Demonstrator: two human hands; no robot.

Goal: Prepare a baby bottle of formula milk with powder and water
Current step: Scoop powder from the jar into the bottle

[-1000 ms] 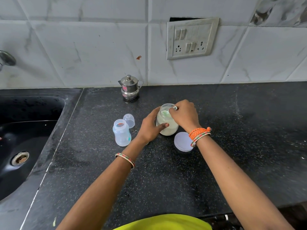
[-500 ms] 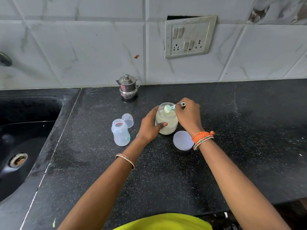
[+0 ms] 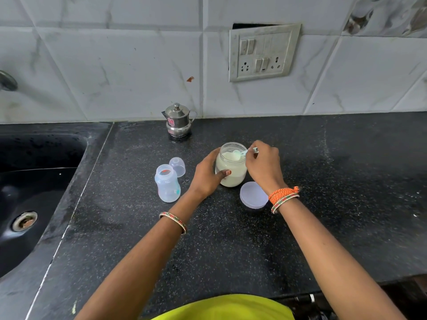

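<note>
On the black counter stood one glass jar (image 3: 231, 168) of pale powder at the frame's centre, with one round lid (image 3: 253, 195) lying to its lower right and one small scoop (image 3: 241, 153) over its mouth. Left of centre were one baby bottle (image 3: 167, 183) and one clear cap (image 3: 177, 166). One steel pot (image 3: 178, 120) stood higher up. Two hands (image 3: 206, 175) (image 3: 263, 166) were there, and one sink (image 3: 34, 192) at the left.

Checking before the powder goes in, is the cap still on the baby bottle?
No, the bottle stands open on the counter, with its clear cap sitting just behind it.
</note>
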